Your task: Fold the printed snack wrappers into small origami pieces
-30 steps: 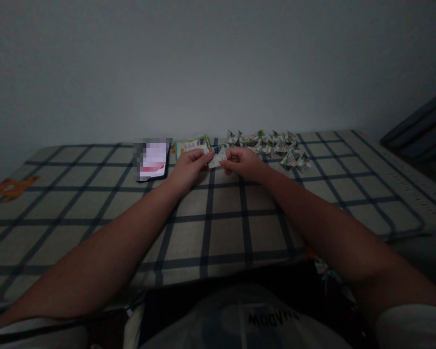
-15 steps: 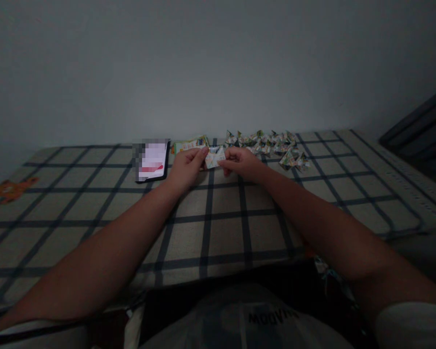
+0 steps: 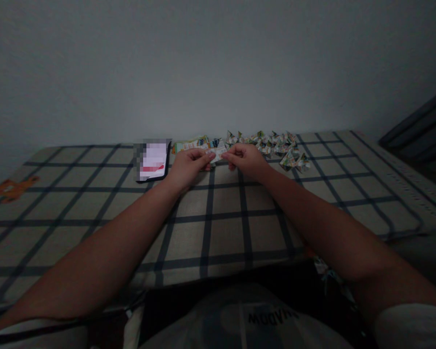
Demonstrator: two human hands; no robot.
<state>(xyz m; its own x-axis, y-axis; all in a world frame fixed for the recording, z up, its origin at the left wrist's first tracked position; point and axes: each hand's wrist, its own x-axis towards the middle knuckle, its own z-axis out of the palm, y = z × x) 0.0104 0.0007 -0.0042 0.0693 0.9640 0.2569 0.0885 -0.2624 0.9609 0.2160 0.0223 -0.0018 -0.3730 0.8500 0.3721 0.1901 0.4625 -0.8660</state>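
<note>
A small piece of printed paper [image 3: 218, 154] is pinched between both hands above the checked cloth. My left hand [image 3: 192, 165] is closed on its left side, thumb on top. From the right, my right hand [image 3: 245, 159] grips the other side between thumb and fingers. Just behind the left hand lies a flat stack of colourful printed sheets [image 3: 191, 144]. Several small pointed folded-paper pieces [image 3: 272, 143] with the same sort of print stand close beyond the right hand. The paper's exact folds are too small to make out.
A phone or tablet [image 3: 154, 162] with a lit, pixelated screen lies left of my left hand. The checked tablecloth [image 3: 225, 228] covers the table up to a plain wall [image 3: 218, 68]. An orange bear-like figure [image 3: 12, 188] shows at the far left.
The paper between my hands looks smaller and shows a different face. My left fingertips have shifted slightly right, and my right hand has turned a little.
</note>
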